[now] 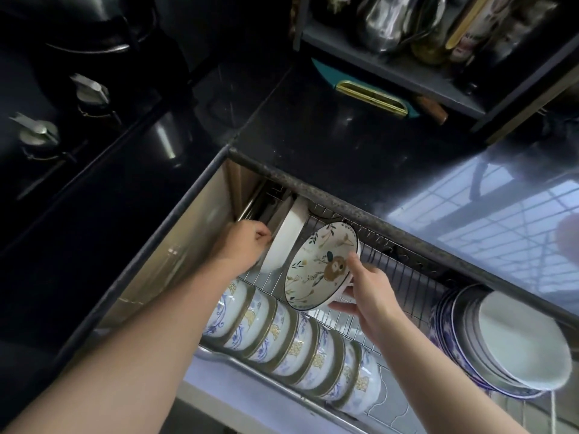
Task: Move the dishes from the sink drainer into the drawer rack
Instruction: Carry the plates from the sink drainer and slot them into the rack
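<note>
Left hand [242,245] grips the white dish [283,242] standing in the drawer rack [391,264]; right hand [366,292] pinches the patterned bowl [319,266], tilted above the wires. Recommendation: steady the white dish, then seat the bowl's rim just beside it.

Bare forearms, no sleeves, ringless fingers

No text, brand or number can be read anywhere. The bottles [463,32] on the shelf carry labels, but these are too blurred.
</note>
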